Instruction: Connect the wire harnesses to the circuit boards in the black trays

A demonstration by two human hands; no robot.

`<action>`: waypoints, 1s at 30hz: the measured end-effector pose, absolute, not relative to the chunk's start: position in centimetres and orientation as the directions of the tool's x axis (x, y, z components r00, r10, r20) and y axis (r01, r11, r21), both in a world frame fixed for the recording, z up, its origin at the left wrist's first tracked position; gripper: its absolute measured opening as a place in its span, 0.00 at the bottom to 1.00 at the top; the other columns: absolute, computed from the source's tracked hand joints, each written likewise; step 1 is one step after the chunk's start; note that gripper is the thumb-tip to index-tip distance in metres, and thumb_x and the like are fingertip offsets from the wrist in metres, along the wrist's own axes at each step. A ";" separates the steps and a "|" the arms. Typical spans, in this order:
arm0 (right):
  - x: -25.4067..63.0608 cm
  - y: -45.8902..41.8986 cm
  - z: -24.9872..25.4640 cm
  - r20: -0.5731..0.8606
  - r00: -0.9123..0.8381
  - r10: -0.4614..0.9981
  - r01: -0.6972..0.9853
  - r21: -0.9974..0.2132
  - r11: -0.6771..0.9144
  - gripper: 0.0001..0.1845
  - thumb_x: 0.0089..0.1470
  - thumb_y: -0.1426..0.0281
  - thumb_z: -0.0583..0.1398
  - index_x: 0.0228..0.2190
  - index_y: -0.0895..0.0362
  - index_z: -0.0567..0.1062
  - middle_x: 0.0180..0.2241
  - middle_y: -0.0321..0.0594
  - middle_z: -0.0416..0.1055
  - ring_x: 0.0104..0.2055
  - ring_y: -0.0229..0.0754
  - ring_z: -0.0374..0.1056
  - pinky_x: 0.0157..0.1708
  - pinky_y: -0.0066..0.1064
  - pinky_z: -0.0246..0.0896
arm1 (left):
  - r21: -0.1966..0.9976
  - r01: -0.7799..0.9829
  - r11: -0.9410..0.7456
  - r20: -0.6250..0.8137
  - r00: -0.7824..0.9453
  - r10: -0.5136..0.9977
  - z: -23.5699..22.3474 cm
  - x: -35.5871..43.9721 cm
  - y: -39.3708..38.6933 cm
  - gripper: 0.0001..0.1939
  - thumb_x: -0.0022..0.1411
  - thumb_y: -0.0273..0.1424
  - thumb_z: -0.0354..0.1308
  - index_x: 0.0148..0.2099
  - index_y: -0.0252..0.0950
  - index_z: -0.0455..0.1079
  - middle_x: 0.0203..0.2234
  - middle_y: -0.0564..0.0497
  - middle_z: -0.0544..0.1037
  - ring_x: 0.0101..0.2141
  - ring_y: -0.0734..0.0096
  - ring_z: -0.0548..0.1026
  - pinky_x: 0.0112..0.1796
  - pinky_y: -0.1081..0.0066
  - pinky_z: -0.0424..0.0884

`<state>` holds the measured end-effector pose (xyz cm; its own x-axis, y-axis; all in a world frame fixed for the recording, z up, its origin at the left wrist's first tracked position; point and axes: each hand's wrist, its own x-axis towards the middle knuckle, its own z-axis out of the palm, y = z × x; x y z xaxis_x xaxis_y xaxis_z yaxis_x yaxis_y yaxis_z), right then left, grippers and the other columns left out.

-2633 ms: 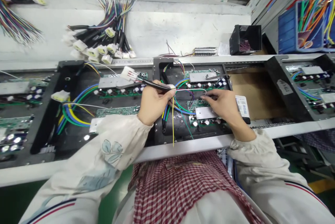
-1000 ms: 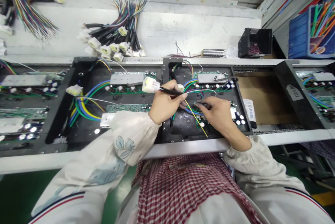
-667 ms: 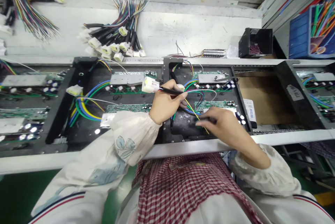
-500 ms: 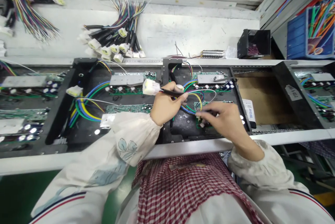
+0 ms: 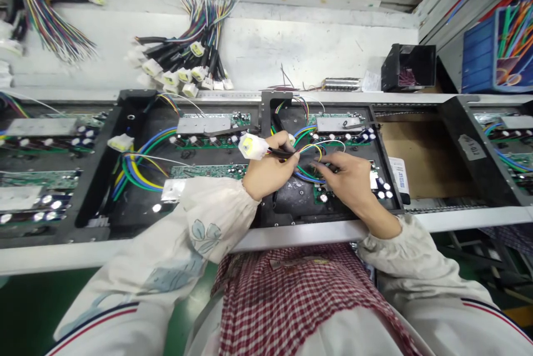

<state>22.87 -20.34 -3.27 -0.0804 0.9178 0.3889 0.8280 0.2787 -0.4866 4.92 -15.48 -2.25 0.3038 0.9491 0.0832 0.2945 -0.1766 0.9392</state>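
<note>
My left hand point(image 5: 272, 170) pinches the black sleeve of a wire harness point(image 5: 282, 153). The harness's white connector point(image 5: 253, 147) sticks out to the left above that hand. Thin coloured wires, yellow and white among them, fan out rightward toward my right hand point(image 5: 347, 175). The thumb and forefinger of my right hand are pressed together near the wire ends; what lies between them is too small to make out. Both hands are over a black tray point(image 5: 287, 200) holding an upper circuit board point(image 5: 339, 125) and a lower circuit board point(image 5: 323, 192), partly hidden by my right hand.
Left of my hands, another tray holds boards and a connector point(image 5: 120, 143) on thick wires. A pile of harnesses point(image 5: 189, 61) lies on the white shelf point(image 5: 291, 34). At the right are a black bin point(image 5: 408, 67), a blue bin point(image 5: 478, 61) and a cardboard sheet point(image 5: 420, 156).
My right hand has risen slightly and drawn back from the lower board, bringing the yellow wire's end up. The connector in my left hand has turned its face toward me and shifted slightly right.
</note>
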 end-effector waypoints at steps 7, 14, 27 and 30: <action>22.7 -20.3 -3.4 0.373 -0.092 0.923 0.829 -0.486 0.279 0.04 0.52 0.69 0.63 0.29 0.54 0.79 0.27 0.37 0.78 0.28 0.39 0.73 0.30 0.29 0.65 | 0.944 0.291 -0.158 0.066 0.301 0.951 -2.1 5.0 -15.6 0.09 0.52 0.26 0.57 0.25 0.37 0.59 0.20 0.56 0.68 0.26 0.73 0.71 0.26 0.73 0.68; 23.1 -20.1 -3.9 0.414 -0.123 0.902 0.823 -0.466 0.325 0.05 0.52 0.69 0.63 0.29 0.57 0.79 0.26 0.39 0.78 0.27 0.39 0.72 0.29 0.29 0.63 | 0.939 0.297 -0.170 0.077 0.302 0.950 -2.5 5.0 -15.4 0.09 0.53 0.26 0.57 0.26 0.37 0.59 0.20 0.56 0.68 0.26 0.73 0.71 0.27 0.74 0.68; 41.2 -23.1 2.2 0.421 0.516 0.745 0.841 -0.084 -0.535 0.28 0.49 0.53 0.62 0.41 0.65 0.79 0.37 0.67 0.75 0.40 0.59 0.72 0.27 0.44 0.52 | -0.104 0.657 -0.746 -0.007 0.750 0.662 -1.0 7.0 -19.1 0.11 0.53 0.20 0.54 0.22 0.34 0.70 0.23 0.44 0.75 0.38 0.50 0.74 0.53 0.40 0.62; 51.2 -24.6 0.8 0.208 0.692 0.691 0.699 0.045 -0.714 0.30 0.43 0.51 0.65 0.33 0.68 0.81 0.31 0.73 0.73 0.35 0.60 0.72 0.21 0.41 0.45 | -0.073 0.681 -0.729 0.052 0.733 0.679 -2.8 8.0 -19.3 0.09 0.48 0.18 0.56 0.21 0.34 0.69 0.22 0.43 0.76 0.38 0.44 0.74 0.52 0.32 0.56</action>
